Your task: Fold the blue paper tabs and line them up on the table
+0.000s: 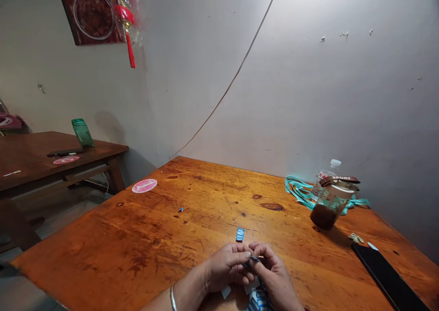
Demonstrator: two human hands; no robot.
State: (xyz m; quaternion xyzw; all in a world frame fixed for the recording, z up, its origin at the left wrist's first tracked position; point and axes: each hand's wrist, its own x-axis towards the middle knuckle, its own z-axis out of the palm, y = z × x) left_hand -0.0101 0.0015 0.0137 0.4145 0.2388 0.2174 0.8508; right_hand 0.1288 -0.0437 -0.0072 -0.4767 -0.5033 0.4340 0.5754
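Near the table's front edge, my left hand [229, 265] and my right hand [274, 274] meet with fingertips pinched together. Between them is a small thin dark-bluish piece [254, 258], mostly covered by the fingers, so its kind is unclear. Below the hands shows a blue-and-white printed item [256, 300], partly hidden by my right hand. Small white pieces, one a white scrap [226, 292], show under the fingers. Just beyond the hands, a small blue-and-white printed strip [240, 234] lies flat on the wooden table [206, 192].
On the right stand a sport bottle [331, 206] with dark liquid and a clear plastic bottle [318, 183], beside a turquoise strap [298, 192]. A black phone-like slab [387, 274] lies nearer. A round pink sticker [144, 185] and a blue scrap [181, 209] are left.
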